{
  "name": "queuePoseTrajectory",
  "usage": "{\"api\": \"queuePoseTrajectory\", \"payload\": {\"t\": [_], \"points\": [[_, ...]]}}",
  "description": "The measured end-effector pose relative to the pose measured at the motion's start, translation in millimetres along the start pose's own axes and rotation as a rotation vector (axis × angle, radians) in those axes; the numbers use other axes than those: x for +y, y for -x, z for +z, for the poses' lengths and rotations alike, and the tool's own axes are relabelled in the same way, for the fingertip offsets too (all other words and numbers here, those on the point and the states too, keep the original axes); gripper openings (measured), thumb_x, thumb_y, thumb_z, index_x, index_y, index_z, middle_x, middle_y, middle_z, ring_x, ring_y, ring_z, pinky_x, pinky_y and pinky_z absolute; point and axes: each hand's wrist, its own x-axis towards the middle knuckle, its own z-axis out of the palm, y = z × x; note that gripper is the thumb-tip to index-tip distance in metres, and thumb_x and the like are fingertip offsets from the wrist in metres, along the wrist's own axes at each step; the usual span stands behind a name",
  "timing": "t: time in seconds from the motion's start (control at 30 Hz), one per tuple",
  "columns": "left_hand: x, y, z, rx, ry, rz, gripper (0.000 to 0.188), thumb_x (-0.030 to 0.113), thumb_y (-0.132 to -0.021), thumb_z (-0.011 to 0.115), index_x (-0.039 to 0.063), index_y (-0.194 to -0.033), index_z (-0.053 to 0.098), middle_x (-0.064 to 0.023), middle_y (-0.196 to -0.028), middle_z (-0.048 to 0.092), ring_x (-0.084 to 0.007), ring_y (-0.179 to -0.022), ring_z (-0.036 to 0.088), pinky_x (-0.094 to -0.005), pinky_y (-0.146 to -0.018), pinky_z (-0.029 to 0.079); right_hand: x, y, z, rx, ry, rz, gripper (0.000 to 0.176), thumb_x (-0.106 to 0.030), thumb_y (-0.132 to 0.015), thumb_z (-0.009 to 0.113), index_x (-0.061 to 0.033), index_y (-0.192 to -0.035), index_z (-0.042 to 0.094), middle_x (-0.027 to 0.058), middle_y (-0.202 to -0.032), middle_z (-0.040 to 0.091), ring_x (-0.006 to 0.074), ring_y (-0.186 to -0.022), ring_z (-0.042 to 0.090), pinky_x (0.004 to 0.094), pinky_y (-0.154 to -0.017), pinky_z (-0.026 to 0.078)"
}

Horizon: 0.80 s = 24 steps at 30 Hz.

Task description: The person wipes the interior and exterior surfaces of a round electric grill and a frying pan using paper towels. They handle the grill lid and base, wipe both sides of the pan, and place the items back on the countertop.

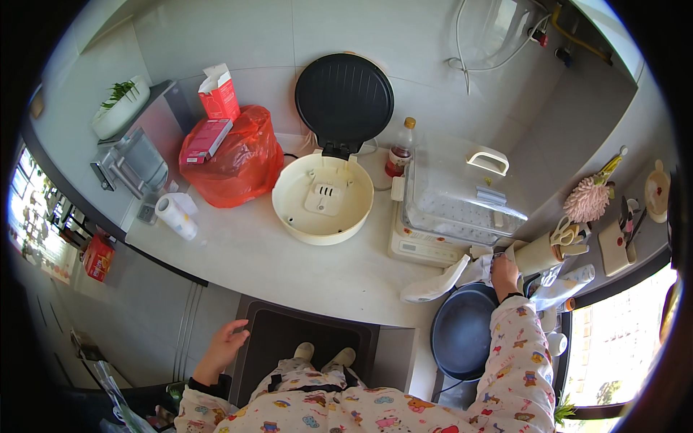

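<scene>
My right hand (504,275) reaches to the back right of the counter, at a crumpled white cloth or paper (479,270) beside the utensil holder; its fingertips are partly hidden. Below it lies a dark round frying pan (463,331), next to a white curved plastic piece (436,281). My left hand (223,346) hovers in front of the counter, fingers apart and holding nothing. At mid-counter stands a cream electric griddle base (323,216), its inside bare of a plate, with the black ribbed lid (345,100) raised behind it.
A food steamer with clear cover (460,189) stands right of the griddle, a bottle of red liquid (400,149) behind. To the left are a red plastic bag (238,173) with boxes on it and a paper towel roll (177,216). Utensils fill a cream holder (536,255).
</scene>
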Motion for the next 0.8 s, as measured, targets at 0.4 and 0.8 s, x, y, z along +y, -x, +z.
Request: {"api": "queuePoseTrajectory", "payload": {"t": [0.4, 0.8], "points": [[6.8, -9.0, 14.1, 0.011, 0.012, 0.067, 0.039, 0.019, -0.096, 0.066, 0.006, -0.132, 0.059, -0.0058, -0.114, 0.067, -0.0118, -0.096, 0.064, -0.0268, -0.084, 0.051, 39.0, -15.9, 54.9, -0.314, 0.313, -0.427, 0.022, -0.021, -0.084, 0.058, -0.0087, -0.086, 0.077, 0.0154, -0.092, 0.074, 0.0323, -0.088, 0.071, 0.0431, -0.079, 0.057], [-7.8, 20.1, 10.2, 0.112, 0.061, 0.018, 0.036, 0.02, -0.097, 0.066, 0.007, -0.13, 0.061, -0.002, -0.1, 0.066, -0.0072, -0.085, 0.059, -0.0241, -0.076, 0.048, 53.6, -30.1, 86.0, -0.313, 0.105, -0.401, 0.025, -0.031, -0.082, 0.064, -0.0117, -0.094, 0.075, 0.0171, -0.098, 0.072, 0.0362, -0.092, 0.069, 0.0444, -0.081, 0.056]]}}
